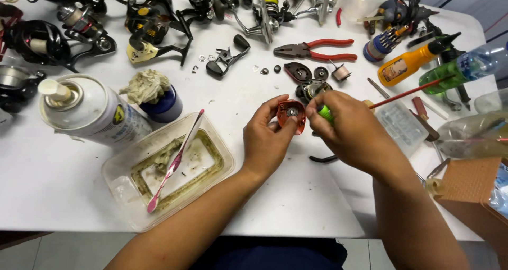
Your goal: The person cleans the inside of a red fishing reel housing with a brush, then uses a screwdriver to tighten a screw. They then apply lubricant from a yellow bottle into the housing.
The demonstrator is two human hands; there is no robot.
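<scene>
Your left hand (267, 135) has the red reel side plate (292, 115) pinched by its edge, open face up, just above the worktop (63, 180) mid-scene. Your right hand (352, 132) sits just to its right, fingers closed on a green-handled tool (325, 113) angled down-left at the plate's centre. There's open room toward you, while pliers (312, 50) and loose parts crowd the far side.

I see a white desk (63, 185). My left hand (267, 138) holds an orange-red side plate (292, 114) with a silver centre; my right hand (346, 130) grips a bright green tool handle (325, 113). Red-handled pliers (317, 50), an orange bottle (407, 63) with black cap, a green clear bottle (465, 66), a pink toothbrush (177, 159), a dark blue jar (164, 105).
</scene>
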